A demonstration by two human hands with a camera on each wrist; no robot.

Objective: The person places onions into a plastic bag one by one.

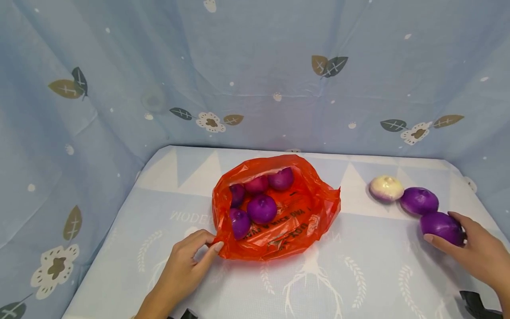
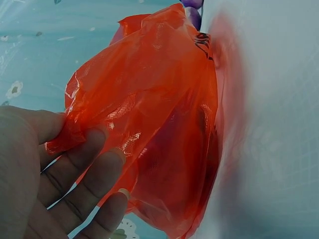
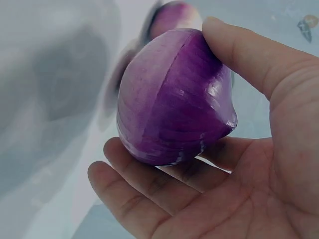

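Note:
A red plastic bag point(image 1: 279, 248) lies with its mouth spread toward me, and several purple onions point(image 1: 261, 209) sit inside it. My left hand point(image 1: 185, 266) pinches the bag's near-left rim between thumb and fingers; the left wrist view shows the bag's thin side point(image 2: 149, 109) stretching away from that grip. Over at the right, my right hand point(image 1: 474, 248) grips a purple onion point(image 3: 174, 99), thumb on one side and fingers on the other. Just behind it are another purple onion point(image 1: 419, 201) and a pale onion point(image 1: 386, 188), which touch each other.
The table point(image 1: 131, 248) has a light printed cover. Behind and at the left hangs a blue curtain point(image 1: 255, 79) with flowers and leaves. A dark strap-like piece point(image 1: 478, 305) shows beneath the right wrist.

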